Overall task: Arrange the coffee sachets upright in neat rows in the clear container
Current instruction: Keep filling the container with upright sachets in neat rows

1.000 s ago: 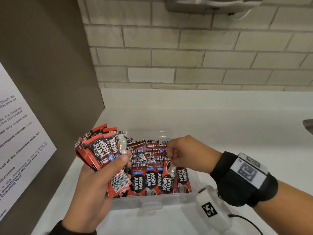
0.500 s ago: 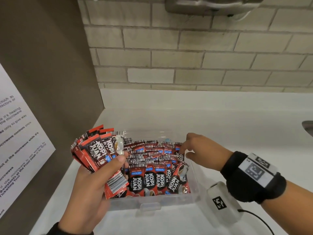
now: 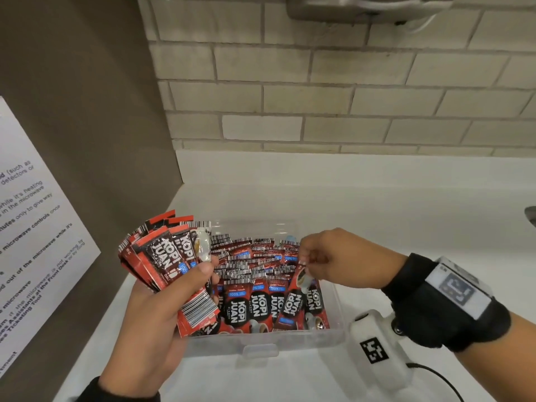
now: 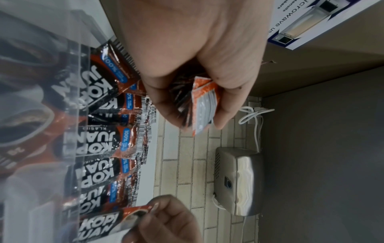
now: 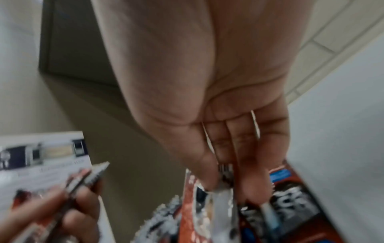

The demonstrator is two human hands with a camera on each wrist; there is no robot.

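A clear plastic container [image 3: 338, 307] on the white counter holds several rows of red and black coffee sachets [image 3: 255, 304], mostly upright. My left hand [image 3: 162, 303] grips a fanned bundle of sachets [image 3: 165, 258] just left of the container; the wrist view shows the bundle [image 4: 202, 105] pinched between thumb and fingers [image 4: 222, 118]. My right hand [image 3: 333, 256] is over the container's right end and pinches the top of one tilted, upside-down sachet [image 3: 300, 281] in the front row. That sachet [image 5: 199, 210] hangs from the right hand's fingertips [image 5: 252, 194].
A brown side panel [image 3: 87, 140] with a white printed notice [image 3: 32, 242] stands at the left. A brick wall [image 3: 333, 91] with a metal dispenser [image 3: 362, 7] rises behind the counter [image 3: 406, 204]. A basin edge [image 3: 531, 214] shows at far right.
My right hand let go at the front row, reached to the container's back right corner, then came back and now pinches a tilted sachet at the right end. The left hand's bundle stayed put.
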